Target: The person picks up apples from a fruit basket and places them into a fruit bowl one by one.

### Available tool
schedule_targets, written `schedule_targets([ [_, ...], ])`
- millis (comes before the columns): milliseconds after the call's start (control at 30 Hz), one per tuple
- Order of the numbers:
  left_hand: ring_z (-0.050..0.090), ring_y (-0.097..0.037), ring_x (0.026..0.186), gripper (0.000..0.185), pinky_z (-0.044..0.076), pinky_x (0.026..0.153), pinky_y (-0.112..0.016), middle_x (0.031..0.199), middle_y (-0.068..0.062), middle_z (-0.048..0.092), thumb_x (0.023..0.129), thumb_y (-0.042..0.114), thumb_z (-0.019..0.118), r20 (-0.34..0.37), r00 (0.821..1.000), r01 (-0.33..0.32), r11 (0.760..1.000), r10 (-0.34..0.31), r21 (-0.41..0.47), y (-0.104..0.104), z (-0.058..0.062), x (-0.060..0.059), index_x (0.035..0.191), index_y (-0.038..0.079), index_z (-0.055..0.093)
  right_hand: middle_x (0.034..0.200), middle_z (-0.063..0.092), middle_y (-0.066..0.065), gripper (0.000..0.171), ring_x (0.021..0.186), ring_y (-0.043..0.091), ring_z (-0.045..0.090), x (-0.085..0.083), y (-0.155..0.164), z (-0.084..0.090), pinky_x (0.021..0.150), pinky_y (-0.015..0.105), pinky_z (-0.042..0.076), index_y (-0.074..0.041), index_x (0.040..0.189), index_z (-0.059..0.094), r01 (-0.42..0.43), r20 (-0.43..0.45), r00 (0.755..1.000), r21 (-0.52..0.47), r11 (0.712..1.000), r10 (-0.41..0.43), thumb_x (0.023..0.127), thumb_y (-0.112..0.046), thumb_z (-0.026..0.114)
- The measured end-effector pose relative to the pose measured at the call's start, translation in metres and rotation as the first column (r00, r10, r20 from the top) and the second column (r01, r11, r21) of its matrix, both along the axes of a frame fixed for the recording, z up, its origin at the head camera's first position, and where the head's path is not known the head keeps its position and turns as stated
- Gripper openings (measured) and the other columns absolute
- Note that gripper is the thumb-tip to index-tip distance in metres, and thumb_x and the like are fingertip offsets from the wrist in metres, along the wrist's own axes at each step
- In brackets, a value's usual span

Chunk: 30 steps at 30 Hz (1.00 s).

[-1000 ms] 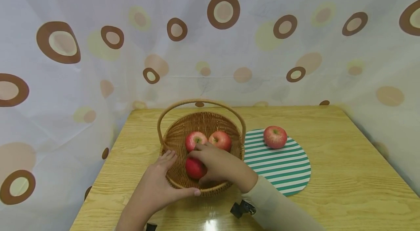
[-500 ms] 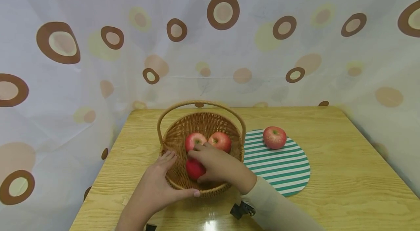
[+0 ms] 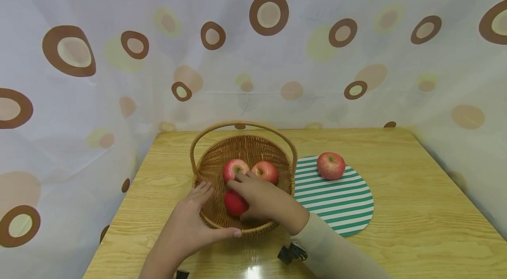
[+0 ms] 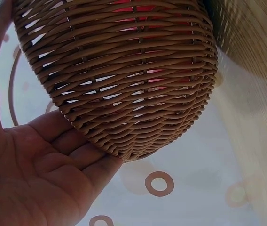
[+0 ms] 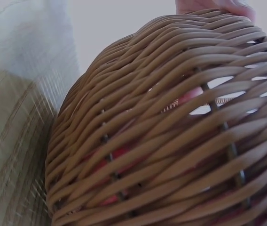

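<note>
1. The near apple [image 3: 235,203] was held by the right hand [image 3: 264,202] inside the wicker basket [image 3: 214,169], the fingers curled over its top and the thumb tucked under its near side.
2. The basket's near-left wall was steadied by the left hand [image 3: 190,225] — fingers straight, pressed flat against the weave, nothing gripped; the same contact was shown in the left wrist view [image 4: 53,165].
3. Just beyond the gripping fingertips, two more apples [image 3: 235,169] [image 3: 266,170] lay touching each other.
4. Compared with a second earlier, almost nothing was changed — the held apple was seen at nearly the same spot, so a lift was judged barely begun.
5. Well to the right of the grip, a fourth apple [image 3: 330,165] sat on the striped mat [image 3: 340,202].
</note>
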<state>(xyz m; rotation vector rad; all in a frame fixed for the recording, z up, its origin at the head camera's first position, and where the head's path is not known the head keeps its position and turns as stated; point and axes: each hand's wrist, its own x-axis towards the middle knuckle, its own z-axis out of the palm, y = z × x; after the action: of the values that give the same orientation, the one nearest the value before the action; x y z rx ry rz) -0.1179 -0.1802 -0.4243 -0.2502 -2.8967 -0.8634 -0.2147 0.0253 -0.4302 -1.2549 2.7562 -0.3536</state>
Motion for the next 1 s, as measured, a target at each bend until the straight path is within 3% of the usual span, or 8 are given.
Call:
schedule_targets([
  [367,0.043,-0.039,0.154,0.126,0.044,0.12,-0.06,0.157,-0.02,0.055,0.063,0.09,0.079,-0.017,1.0,0.002,1.0,-0.002,-0.019,0.0,-0.002,0.0,0.15,0.0,0.059,0.144,0.061,0.002,0.073,0.134,0.029,0.06,0.001,0.001,-0.001,0.093,0.039,0.061,-0.022,0.143,0.062,-0.004,-0.03,1.0,-0.002,1.0,0.004,0.078,-0.027,0.096],
  [700,0.04,-0.039,0.156,0.13,0.041,0.122,-0.059,0.16,-0.022,0.05,0.061,0.089,0.08,-0.023,1.0,0.008,0.999,-0.008,-0.033,0.001,-0.009,0.0,0.151,-0.002,0.057,0.133,0.064,0.003,0.068,0.122,0.026,0.062,-0.001,0.003,-0.01,0.093,0.04,0.061,-0.017,0.134,0.067,-0.031,-0.137,0.99,-0.052,0.998,0.024,0.074,-0.029,0.096],
  [1000,0.04,-0.038,0.156,0.132,0.042,0.122,-0.058,0.159,-0.022,0.051,0.059,0.091,0.079,-0.036,0.999,0.004,0.999,-0.005,-0.034,0.001,-0.007,0.0,0.15,-0.003,0.057,0.131,0.064,0.002,0.069,0.12,0.023,0.061,0.0,0.004,-0.009,0.093,0.036,0.061,-0.017,0.135,0.068,-0.029,-0.117,0.993,-0.072,0.997,0.02,0.073,-0.032,0.095],
])
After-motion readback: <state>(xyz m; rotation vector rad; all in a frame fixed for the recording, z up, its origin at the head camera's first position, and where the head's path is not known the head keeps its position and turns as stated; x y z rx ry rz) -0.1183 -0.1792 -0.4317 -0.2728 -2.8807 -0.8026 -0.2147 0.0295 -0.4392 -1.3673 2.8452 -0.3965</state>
